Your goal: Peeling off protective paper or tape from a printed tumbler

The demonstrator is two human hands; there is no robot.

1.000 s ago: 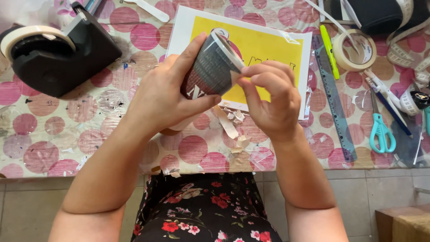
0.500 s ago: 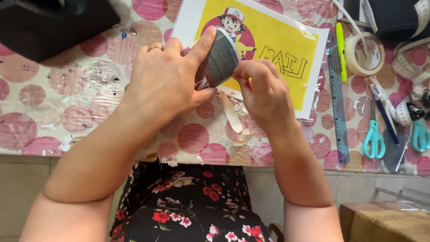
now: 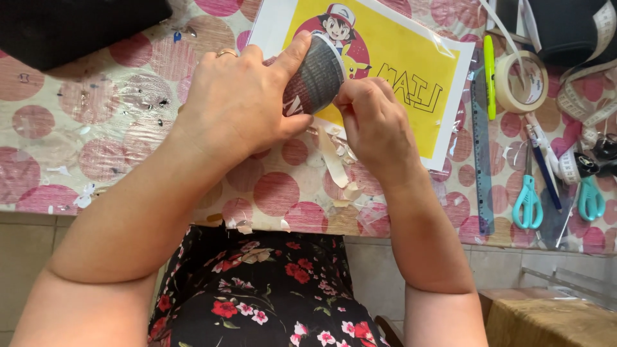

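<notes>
My left hand [image 3: 241, 103] grips a grey patterned roll [image 3: 317, 78], held up above the table with the thumb along its top edge. My right hand [image 3: 376, 122] pinches the roll's lower right rim with fingertips pressed together. Just behind the roll lies a yellow printed sheet [image 3: 411, 83] with a cartoon figure and outlined letters, bordered in white. Torn paper scraps [image 3: 334, 164] lie on the tablecloth under my hands.
A pink-dotted tablecloth [image 3: 96, 128] covers the table. To the right lie a grey ruler [image 3: 481, 141], a yellow-green marker [image 3: 490, 74], a tape roll [image 3: 520, 80], two turquoise scissors [image 3: 528, 199], a measuring tape [image 3: 588, 109]. A black tape dispenser [image 3: 71, 26] sits far left.
The view has shifted so the table objects sit lower and more of the yellow sheet shows. Both hands stay on the roll, my right fingers working along its rim.
</notes>
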